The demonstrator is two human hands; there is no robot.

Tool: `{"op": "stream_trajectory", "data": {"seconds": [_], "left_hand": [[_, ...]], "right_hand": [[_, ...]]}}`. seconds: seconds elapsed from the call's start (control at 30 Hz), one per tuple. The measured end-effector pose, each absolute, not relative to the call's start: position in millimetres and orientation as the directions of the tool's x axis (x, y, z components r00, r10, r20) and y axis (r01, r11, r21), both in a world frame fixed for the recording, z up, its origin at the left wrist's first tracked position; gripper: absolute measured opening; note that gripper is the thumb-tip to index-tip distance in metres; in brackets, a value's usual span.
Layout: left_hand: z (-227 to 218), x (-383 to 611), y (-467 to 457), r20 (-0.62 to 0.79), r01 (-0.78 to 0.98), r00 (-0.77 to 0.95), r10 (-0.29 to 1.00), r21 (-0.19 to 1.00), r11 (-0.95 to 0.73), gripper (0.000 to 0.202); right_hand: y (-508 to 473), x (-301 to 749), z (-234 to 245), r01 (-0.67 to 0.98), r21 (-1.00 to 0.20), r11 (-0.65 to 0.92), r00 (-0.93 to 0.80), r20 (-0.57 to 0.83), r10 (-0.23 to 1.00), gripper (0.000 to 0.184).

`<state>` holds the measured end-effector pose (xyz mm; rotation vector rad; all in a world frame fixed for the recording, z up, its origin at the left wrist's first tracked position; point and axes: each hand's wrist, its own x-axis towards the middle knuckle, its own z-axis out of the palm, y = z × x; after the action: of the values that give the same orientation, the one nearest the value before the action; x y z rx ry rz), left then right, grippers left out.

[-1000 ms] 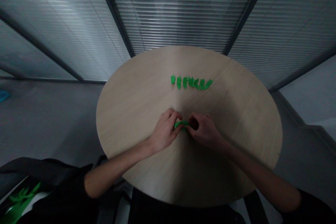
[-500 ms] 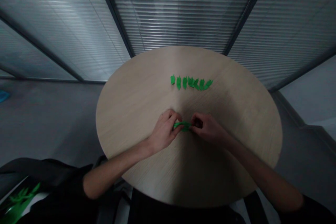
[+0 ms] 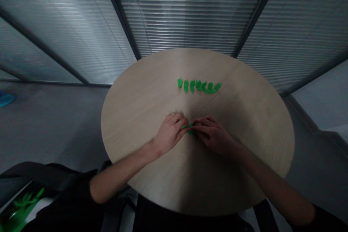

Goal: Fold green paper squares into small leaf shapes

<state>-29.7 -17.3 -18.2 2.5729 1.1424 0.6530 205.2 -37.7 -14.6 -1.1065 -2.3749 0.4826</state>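
Observation:
Near the middle of the round wooden table (image 3: 136,94), my left hand (image 3: 169,136) is closed in a pinch on a small green piece (image 3: 190,131) that looks like thin paper or leaf. From the other side, my right hand (image 3: 216,136) grips the same piece with its fingers pressed together. Most of the piece is hidden by the fingers, and its exact kind does not show. Beyond my hands lies a row of several similar green pieces (image 3: 192,86), pointed at the ends; those on the right touch or overlap.
Glass partitions with blinds (image 3: 185,18) stand behind the table's far edge. At lower left, a container with more green material (image 3: 25,203) sits below table height, beside a dark chair or bag. A blue object (image 3: 5,98) lies on the floor at far left.
My right hand has moved left, closer to my left hand, and its fingers now lie over more of the green piece. The view has shifted slightly.

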Motion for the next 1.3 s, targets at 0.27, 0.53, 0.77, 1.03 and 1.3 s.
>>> {"op": "stream_trajectory", "data": {"seconds": [0.27,0.53,0.77,1.03,1.3], "left_hand": [[-18.5,-30.0,-41.7,0.344,0.567,0.717,0.606,0.219,-0.794,0.030],[-10.1,-32.6,-55.2,0.302,0.573,0.744,0.596,0.171,-0.802,0.031],[-7.5,-34.2,-60.7,0.252,0.619,0.741,0.622,0.103,-0.779,0.038],[-7.4,-32.0,-66.5,0.154,0.654,0.743,0.652,0.044,-0.756,0.048],[-5.1,-30.5,-70.1,0.123,0.661,0.736,0.666,0.082,-0.746,0.052]], "right_hand": [[-38.1,207.5,-20.6,0.640,-0.422,0.643,-0.550,0.333,0.766,0.023],[-40.6,209.2,-20.5,0.623,-0.392,0.677,-0.587,0.338,0.736,0.038],[-41.1,211.5,-17.9,0.635,-0.384,0.671,-0.595,0.311,0.741,0.042],[-39.3,213.9,-17.9,0.617,-0.377,0.691,-0.616,0.316,0.722,0.041],[-36.7,217.8,-20.1,0.588,-0.364,0.722,-0.628,0.358,0.691,0.037]]}}
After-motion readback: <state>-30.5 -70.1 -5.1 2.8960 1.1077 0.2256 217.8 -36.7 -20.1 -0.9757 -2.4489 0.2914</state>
